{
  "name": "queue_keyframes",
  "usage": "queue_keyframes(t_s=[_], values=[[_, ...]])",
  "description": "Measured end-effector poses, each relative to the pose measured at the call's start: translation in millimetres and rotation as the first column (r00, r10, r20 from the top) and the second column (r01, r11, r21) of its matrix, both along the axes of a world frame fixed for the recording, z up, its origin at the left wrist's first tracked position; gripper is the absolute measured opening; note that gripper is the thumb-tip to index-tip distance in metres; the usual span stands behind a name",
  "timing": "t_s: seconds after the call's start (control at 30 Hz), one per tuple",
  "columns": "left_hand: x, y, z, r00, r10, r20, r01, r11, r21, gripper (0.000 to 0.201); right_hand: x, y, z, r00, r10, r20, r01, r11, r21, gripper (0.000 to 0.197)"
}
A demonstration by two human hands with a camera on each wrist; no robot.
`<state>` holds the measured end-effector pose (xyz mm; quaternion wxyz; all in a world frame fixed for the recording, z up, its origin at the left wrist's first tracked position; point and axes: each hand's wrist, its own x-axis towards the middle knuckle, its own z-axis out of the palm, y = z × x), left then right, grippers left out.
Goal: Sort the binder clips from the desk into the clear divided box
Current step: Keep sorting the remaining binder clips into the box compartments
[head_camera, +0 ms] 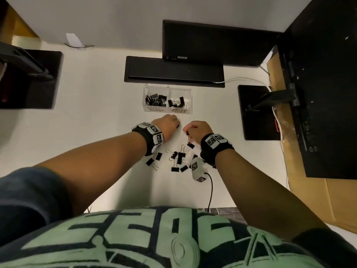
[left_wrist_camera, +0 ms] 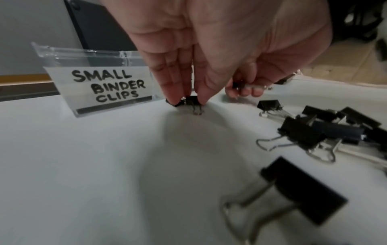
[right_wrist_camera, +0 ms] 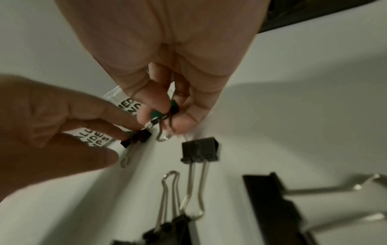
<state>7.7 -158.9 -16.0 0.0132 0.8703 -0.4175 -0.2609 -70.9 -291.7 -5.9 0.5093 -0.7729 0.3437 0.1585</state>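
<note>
Loose binder clips (head_camera: 178, 158) lie heaped on the desk (head_camera: 100, 117) between the wrists. The left hand (head_camera: 168, 125) pinches a small clip (left_wrist_camera: 191, 101) down on the desk, just before the clear divided box (head_camera: 167, 89). The right hand (head_camera: 197, 130) has its grip closed round another clip (right_wrist_camera: 167, 116), lifted. The box's compartments, labelled small and medium, both hold clips. Fingers hide most of the lifted clip.

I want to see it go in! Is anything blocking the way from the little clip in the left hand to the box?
Nothing visible does. The left hand pinches a small clip on the desk just before the clear box, whose top looks open.
</note>
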Motion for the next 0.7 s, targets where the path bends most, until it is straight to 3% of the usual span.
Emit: queue_keyframes(t_s=[0.1,0.2,0.27,0.33,0.47,0.57,0.7], values=[[-0.2,8.3,-5.4,0.999,-0.013,0.035,0.013,1.000,0.003,0.045,4.4,4.5,6.0,0.995,-0.030,-0.100,0.045,0.987,0.157,0.037],[-1.9,14.6,-6.9,0.999,0.024,0.043,-0.023,1.000,-0.017,0.037,5.7,5.9,11.3,0.975,0.017,-0.220,0.034,0.974,0.226,0.019],[-4.0,17.5,-7.6,0.998,0.047,0.040,-0.046,0.999,-0.023,0.036,3.2,5.9,11.1,0.968,0.125,-0.217,-0.099,0.987,0.126,0.009],[-6.7,18.9,-6.8,0.998,0.062,0.027,-0.062,0.998,-0.017,0.036,-0.1,7.0,6.6,0.951,0.253,-0.176,-0.258,0.966,-0.007,0.013],[-10.0,21.2,-5.0,0.996,0.078,0.039,-0.077,0.997,-0.016,0.032,-8.1,10.5,-5.9,0.824,0.514,-0.238,-0.563,0.789,-0.245,0.023],[-11.4,25.1,-6.5,0.993,0.114,0.021,-0.114,0.993,-0.024,0.029,-13.1,10.5,-14.4,0.785,0.575,-0.232,-0.620,0.718,-0.316,0.020],[-12.3,32.5,-6.8,0.993,0.116,0.022,-0.115,0.992,-0.045,0.036,-14.6,11.5,-15.7,0.801,0.558,-0.214,-0.597,0.726,-0.341,0.010]])
